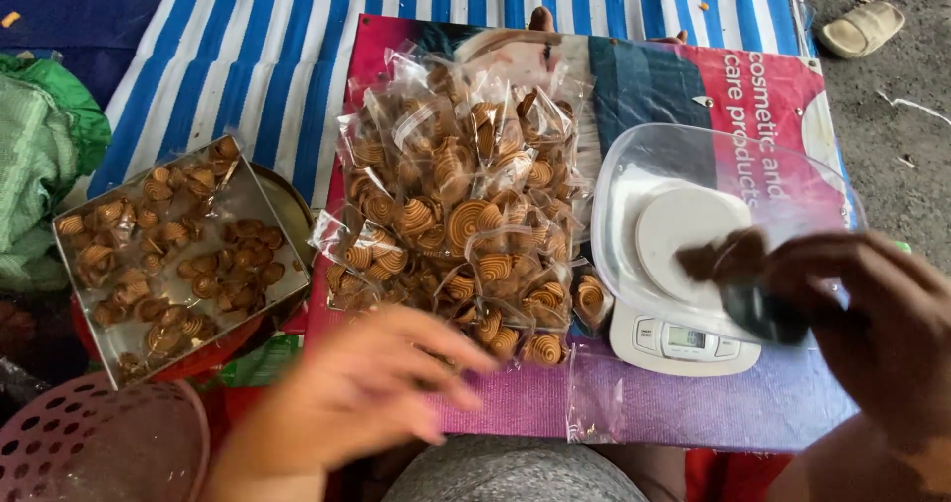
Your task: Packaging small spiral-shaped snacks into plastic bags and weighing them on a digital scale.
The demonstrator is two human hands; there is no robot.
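Observation:
My right hand [872,324] holds a small dark scoop-like thing with brown pieces [738,269], blurred by motion, over a clear bowl [634,175] on a white kitchen scale [684,341]. My left hand [367,388] hovers, fingers spread and empty, at the near edge of a heap of clear packets of spiral-shaped brown snacks [461,210]. The heap lies on a printed poster sheet [693,413].
A square metal tin of loose spiral snacks [178,254] sits at the left on a round tray. A pink perforated basket [94,443] is at the lower left, green cloth [40,145] at far left. A blue-and-white striped mat [258,46] lies beneath; a sandal [860,28] at top right.

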